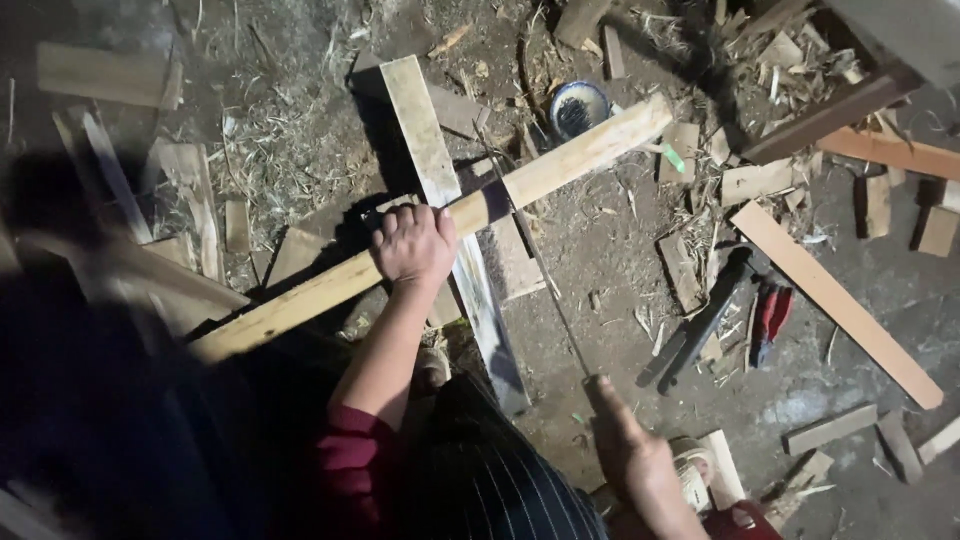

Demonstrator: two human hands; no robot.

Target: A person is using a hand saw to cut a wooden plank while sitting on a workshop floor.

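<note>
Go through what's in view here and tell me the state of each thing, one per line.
Left hand: closed around the long wooden batten, pressing it down.
Long wooden batten: lying diagonally across a flat plank.
Flat plank: flat on the dirt, under the batten.
Right hand: gripping the handsaw's handle.
Handsaw: blade set against the batten.
Red-handled pliers: lying on the ground, unused.
Small round tin: open.

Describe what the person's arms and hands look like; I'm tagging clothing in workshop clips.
The left hand is bare, with no glove; its forearm is bare up to a dark red sleeve pushed to about the elbow. The right hand is also bare and gloveless. No rings or watch can be made out.
</note>
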